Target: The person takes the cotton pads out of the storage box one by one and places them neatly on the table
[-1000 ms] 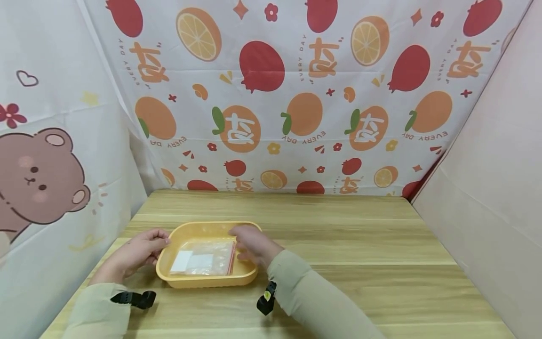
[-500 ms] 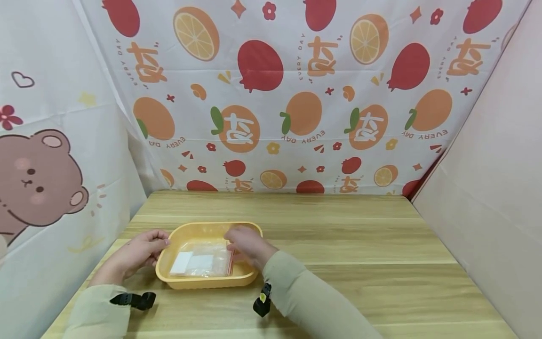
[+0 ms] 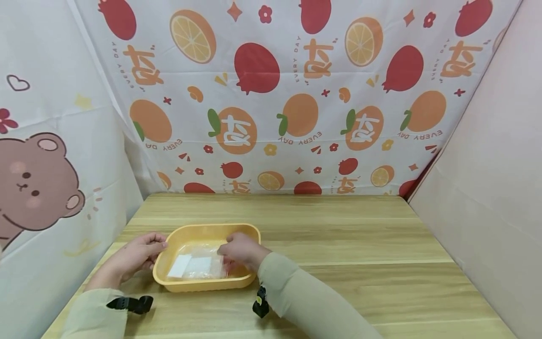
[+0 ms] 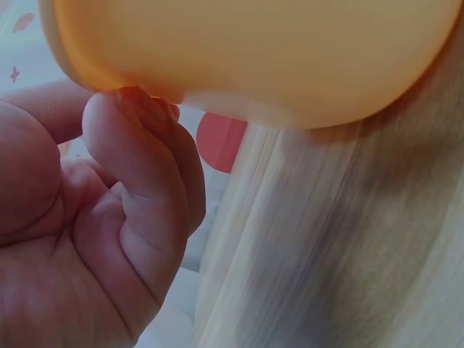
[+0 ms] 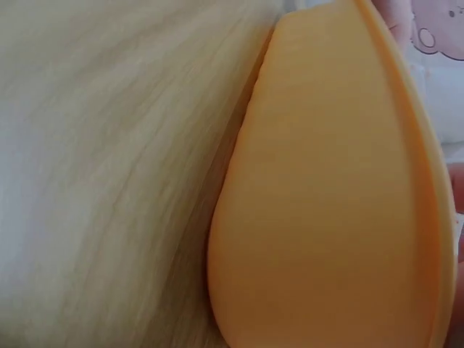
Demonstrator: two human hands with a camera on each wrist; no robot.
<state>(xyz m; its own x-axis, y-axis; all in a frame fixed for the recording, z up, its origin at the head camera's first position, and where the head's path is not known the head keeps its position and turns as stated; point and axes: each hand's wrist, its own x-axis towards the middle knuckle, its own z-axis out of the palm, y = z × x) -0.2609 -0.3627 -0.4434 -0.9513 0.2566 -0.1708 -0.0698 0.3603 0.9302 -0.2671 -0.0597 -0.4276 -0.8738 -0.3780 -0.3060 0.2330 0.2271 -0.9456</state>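
A yellow plastic tray [image 3: 207,285] with rounded corners sits on the left half of the table. My left hand [image 3: 137,254] grips its left rim between thumb and curled fingers; in the left wrist view the fingertips meet the tray's edge. Inside lies a stack of clear zip-lock bags [image 3: 207,263] with white patches and a red strip along the right end. Reaching over the right rim, my right hand [image 3: 243,252] has its fingers curled at that red-striped end and pinches a bag there. Its fingertips are partly hidden, and the right wrist view shows mostly the tray's outer wall [image 5: 326,181].
The wooden table [image 3: 338,263] stretches to the right of the tray. Behind it hangs a fruit-print cloth [image 3: 296,117]; a bear-print cloth [image 3: 101,141] and a plain pale one [image 3: 491,188] close off the sides.
My right hand has shifted left and down in the tray, onto the bags' red-striped end, which now looks blurred and spread. The left hand stays on the rim.
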